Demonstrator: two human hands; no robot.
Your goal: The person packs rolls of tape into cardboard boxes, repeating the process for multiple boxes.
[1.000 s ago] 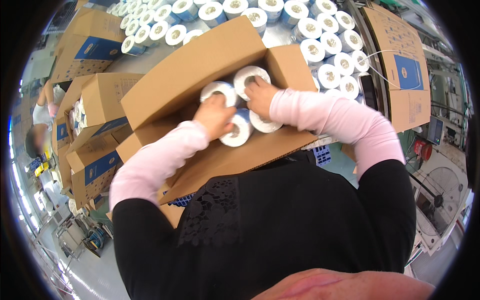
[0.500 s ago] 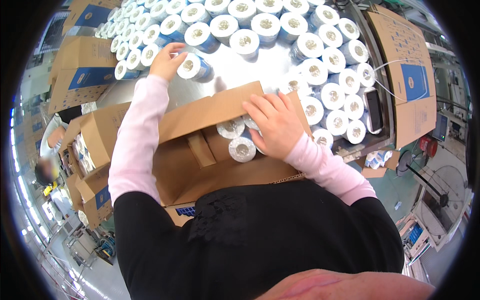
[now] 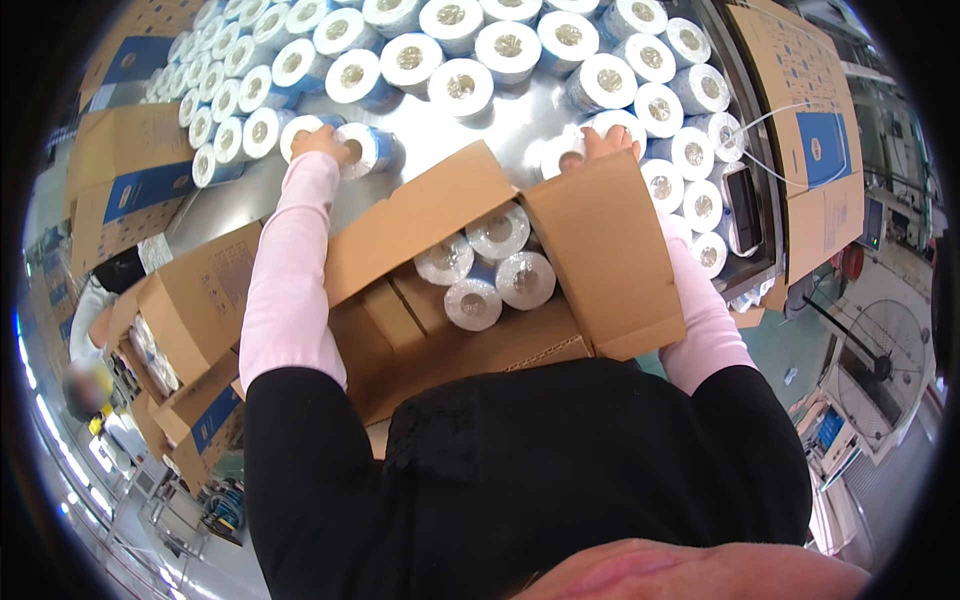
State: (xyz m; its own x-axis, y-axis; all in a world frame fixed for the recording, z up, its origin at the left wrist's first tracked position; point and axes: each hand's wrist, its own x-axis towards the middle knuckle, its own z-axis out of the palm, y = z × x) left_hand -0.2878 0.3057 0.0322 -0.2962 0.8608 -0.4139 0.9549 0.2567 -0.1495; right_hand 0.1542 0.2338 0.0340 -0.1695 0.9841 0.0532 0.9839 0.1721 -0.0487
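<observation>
My left hand (image 3: 320,146) is at the far left of the box, its fingers curled between two film-wrapped paper rolls; its thumb lies against the nearer roll (image 3: 365,152). Beyond the box's raised flap, my right hand (image 3: 612,146) has its fingers bent over a paper roll (image 3: 556,152) at the front of the right-hand group, the thumb by its core. The open cardboard box (image 3: 400,365) sits right in front of me. Several white wrapped rolls (image 3: 472,303) stand upright in its right part, beside a cardboard piece (image 3: 392,315). The right flap (image 3: 605,255) partly hides my right forearm.
Many more rolls (image 3: 460,88) stand across the metal table (image 3: 420,125). A phone (image 3: 741,208) lies at its right edge, by a large carton (image 3: 815,150). More cartons (image 3: 135,160) stand on the left, where another person (image 3: 88,320) is. A floor fan (image 3: 885,365) is at right.
My right hand has left the rolls in the box and reached over to the table rolls. My left hand has moved lower onto the rolls there. The box's right flap now stands more in view.
</observation>
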